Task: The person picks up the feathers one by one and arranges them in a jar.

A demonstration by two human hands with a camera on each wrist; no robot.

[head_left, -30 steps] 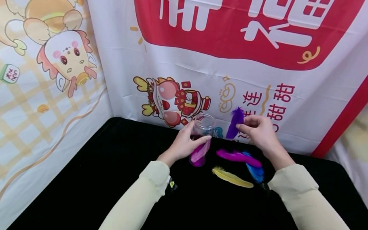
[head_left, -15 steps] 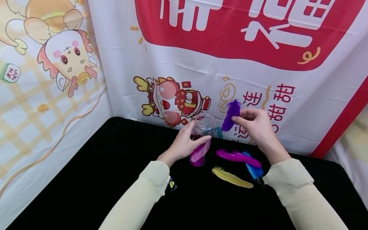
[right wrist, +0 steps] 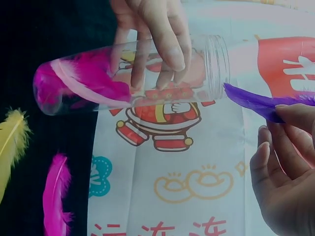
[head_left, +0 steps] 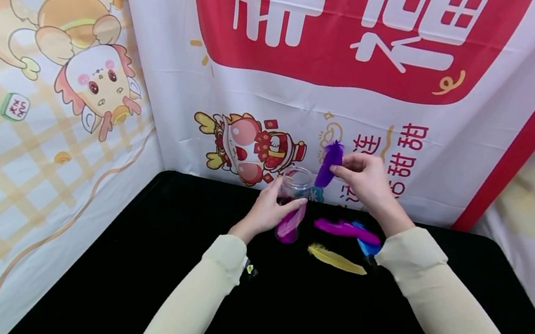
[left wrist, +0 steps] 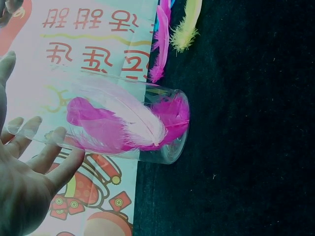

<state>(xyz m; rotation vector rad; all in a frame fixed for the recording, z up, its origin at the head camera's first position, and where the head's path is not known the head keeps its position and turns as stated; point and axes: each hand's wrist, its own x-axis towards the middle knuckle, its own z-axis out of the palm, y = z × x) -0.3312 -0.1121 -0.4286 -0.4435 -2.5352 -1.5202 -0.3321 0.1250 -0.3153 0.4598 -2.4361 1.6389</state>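
Observation:
My left hand (head_left: 268,209) grips a clear jar (head_left: 297,183) with its mouth uncovered, fingers and thumb around its upper part. Inside the jar lie magenta feathers (left wrist: 103,128) and a pale pink feather (left wrist: 140,118), gathered toward the bottom. My right hand (head_left: 369,180) pinches a purple feather (head_left: 330,165) between thumb and fingertips, up and to the right of the jar. In the right wrist view the purple feather's (right wrist: 256,104) tip is right at the jar's threaded rim (right wrist: 221,66).
On the black tabletop (head_left: 272,323), right of the jar, lie a magenta feather (head_left: 347,230), a blue feather (head_left: 368,248) partly beneath it, and a yellow feather (head_left: 337,259). A printed cloth (head_left: 259,94) hangs behind the table.
My right hand has carried the purple feather leftward and slightly up, closer to the jar's mouth. The left hand and the jar have stayed in place.

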